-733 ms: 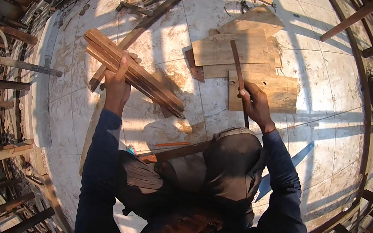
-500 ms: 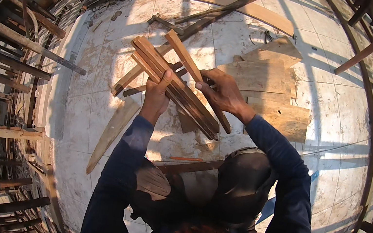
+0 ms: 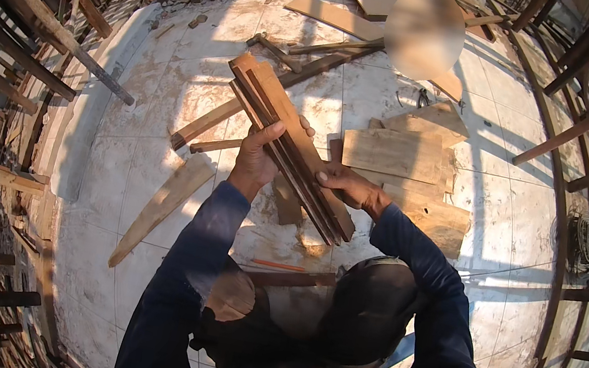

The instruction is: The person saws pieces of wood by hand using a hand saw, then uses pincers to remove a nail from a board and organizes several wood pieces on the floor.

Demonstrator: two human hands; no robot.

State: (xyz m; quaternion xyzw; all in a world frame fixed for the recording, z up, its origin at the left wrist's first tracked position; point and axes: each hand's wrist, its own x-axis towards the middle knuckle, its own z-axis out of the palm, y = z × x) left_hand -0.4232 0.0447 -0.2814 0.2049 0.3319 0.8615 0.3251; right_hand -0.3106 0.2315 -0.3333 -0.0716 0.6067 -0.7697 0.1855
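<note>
A bundle of several narrow wooden slats [image 3: 291,122] slants across in front of me, held above the floor. My left hand [image 3: 258,158] wraps round its left side, thumb on top and some fingertips showing past the far edge. Lower down, my right hand [image 3: 353,189] is closed on the right edge of the bundle, its thumb lying over the wide top slat and its other fingers partly hidden. The slats lie face to face, their near ends slightly uneven.
Flat wooden boards [image 3: 400,155] lie at right. A hammer [image 3: 276,50] rests beyond the slats, near a long crossing beam [image 3: 330,64]. One tapered board [image 3: 162,209] is at left; a thin orange stick [image 3: 277,264] is close to my knees. Timber racks [image 3: 0,174] line the side.
The separate slat in my right hand has come against the others and now lies on top of the bundle. My right hand has moved slightly down and left.
</note>
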